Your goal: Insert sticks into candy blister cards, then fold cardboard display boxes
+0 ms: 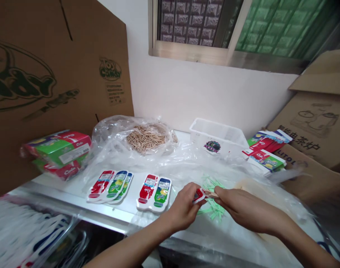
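My left hand point(186, 206) is closed around a small red and white printed packet point(199, 195), most of it hidden by the fingers. My right hand point(234, 204) pinches at the packet's right end, where a thin light-brown piece point(211, 194) shows; I cannot tell exactly what it is. Just behind and below both hands lies a loose heap of pale green strips point(216, 210). To the left, a stack of bottle-shaped Cola and lemon printed cards point(154, 193) rests on the table, with more fanned-out cards point(110, 186) beside it.
A clear bag of thin wooden sticks point(146, 139) lies at the back. Behind right stands a white plastic bin point(218, 136), near flat printed boxes point(266, 150). Wrapped Cola boxes point(62, 150) sit left, against a large carton point(61, 74). Clear plastic sheeting covers much of the table point(75, 197).
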`<action>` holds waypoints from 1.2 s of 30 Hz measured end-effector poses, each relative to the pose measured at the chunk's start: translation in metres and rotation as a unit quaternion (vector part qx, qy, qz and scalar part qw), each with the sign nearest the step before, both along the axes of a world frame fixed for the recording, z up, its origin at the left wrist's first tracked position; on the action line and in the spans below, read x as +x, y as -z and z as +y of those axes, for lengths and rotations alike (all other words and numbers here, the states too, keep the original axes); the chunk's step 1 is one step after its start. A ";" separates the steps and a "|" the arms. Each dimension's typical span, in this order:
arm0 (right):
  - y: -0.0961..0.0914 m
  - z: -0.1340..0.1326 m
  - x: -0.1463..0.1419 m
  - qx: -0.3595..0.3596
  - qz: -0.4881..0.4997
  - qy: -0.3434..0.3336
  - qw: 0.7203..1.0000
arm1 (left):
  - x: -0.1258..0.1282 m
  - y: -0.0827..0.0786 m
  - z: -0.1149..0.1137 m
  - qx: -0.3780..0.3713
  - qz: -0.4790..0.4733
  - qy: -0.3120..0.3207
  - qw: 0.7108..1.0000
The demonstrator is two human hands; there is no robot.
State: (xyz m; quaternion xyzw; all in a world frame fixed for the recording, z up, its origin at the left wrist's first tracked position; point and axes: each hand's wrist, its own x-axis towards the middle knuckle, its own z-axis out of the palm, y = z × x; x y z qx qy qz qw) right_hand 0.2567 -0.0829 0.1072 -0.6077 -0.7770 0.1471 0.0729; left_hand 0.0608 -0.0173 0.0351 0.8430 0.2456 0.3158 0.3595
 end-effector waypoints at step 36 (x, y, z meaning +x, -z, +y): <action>0.048 0.029 -0.043 -0.067 0.442 0.158 0.881 | 0.002 0.020 -0.014 -0.459 -0.192 -0.005 0.868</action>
